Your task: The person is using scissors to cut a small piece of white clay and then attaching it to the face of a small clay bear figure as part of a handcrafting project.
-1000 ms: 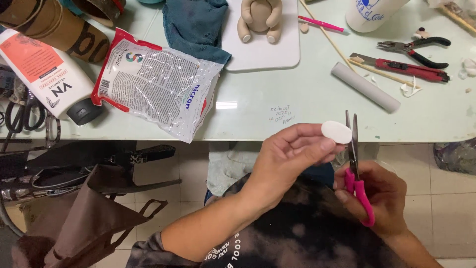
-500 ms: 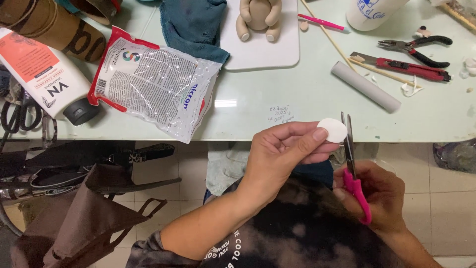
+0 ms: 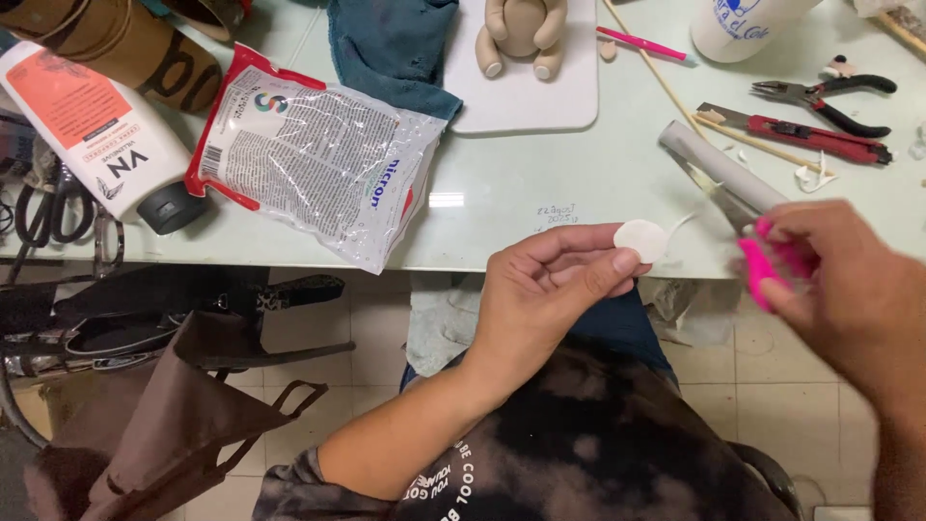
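1. Two hands work just off the table's (image 3: pixel 540 207) near edge: the left hand (image 3: pixel 540 299) pinches a white disc (image 3: pixel 640 239) between thumb and fingertips, held at that edge.
2. The right hand (image 3: pixel 849 289) is closed around pink scissors (image 3: pixel 757 256), blades pointing up-left over the table toward a grey tube (image 3: pixel 719 164).
3. Judged step: trimming the disc; the scissors now stand apart from it.
4. Any further cut would call for bringing the blades back to the disc's rim while the pinch stays firm.
5. Motion blur smears the right hand; how far the blades gape cannot be told. A clay figure (image 3: pixel 524 34) is cut off at the far edge.
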